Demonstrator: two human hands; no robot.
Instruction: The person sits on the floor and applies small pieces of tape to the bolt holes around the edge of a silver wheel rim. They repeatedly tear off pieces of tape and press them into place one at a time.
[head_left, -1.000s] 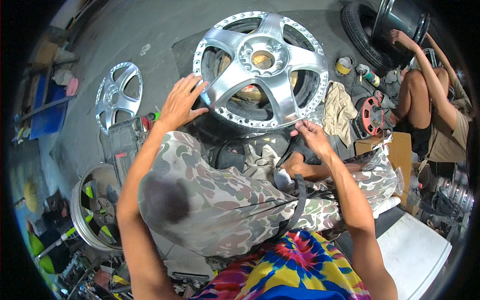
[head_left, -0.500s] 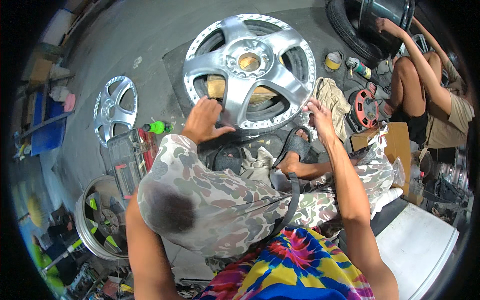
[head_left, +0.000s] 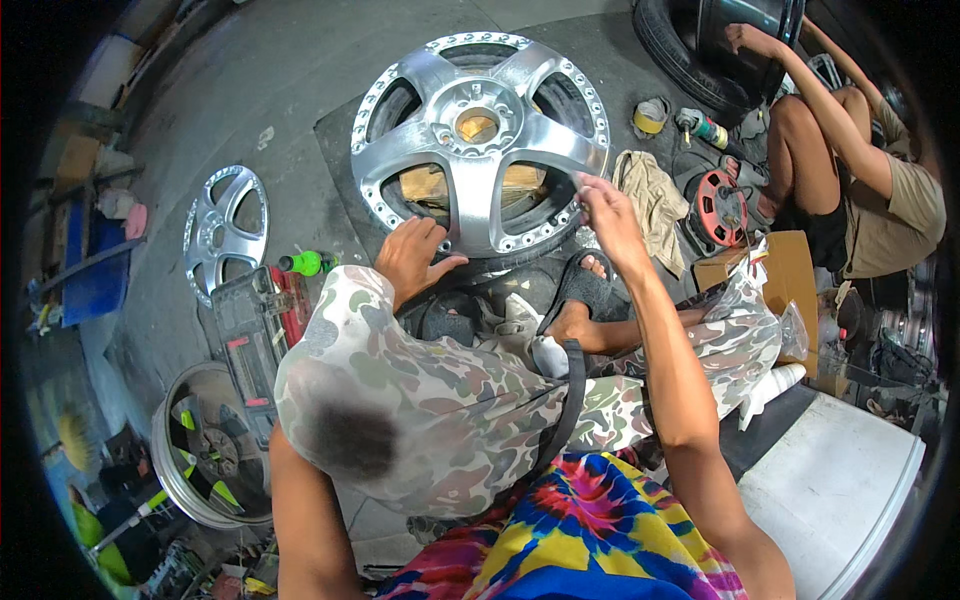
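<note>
Workshop, wheel-and-tyre type, arranged at floor level. Grey floor (head_left: 210, 125), scuffed and marked. One five-spoke silver wheel (head_left: 476, 195), large, small holes ringing its edge, wood visible through its openings. One second wheel face (head_left: 211, 236), silver, five-spoked, at left. One grey rim (head_left: 168, 478), deep-sided, lower left. One black tyre (head_left: 668, 62), upper right, near a dark wheel barrel (head_left: 748, 58). One green-bodied power tool (head_left: 708, 129). One reel (head_left: 709, 194), red and black. One toolbox (head_left: 245, 325), worn, red-latched. One beige cloth (head_left: 648, 205), rumpled. Small clutter (head_left: 225, 575), lower left, too indistinct to itemise. One co-worker (head_left: 880, 195), seated low beside the wheel barrel.
</note>
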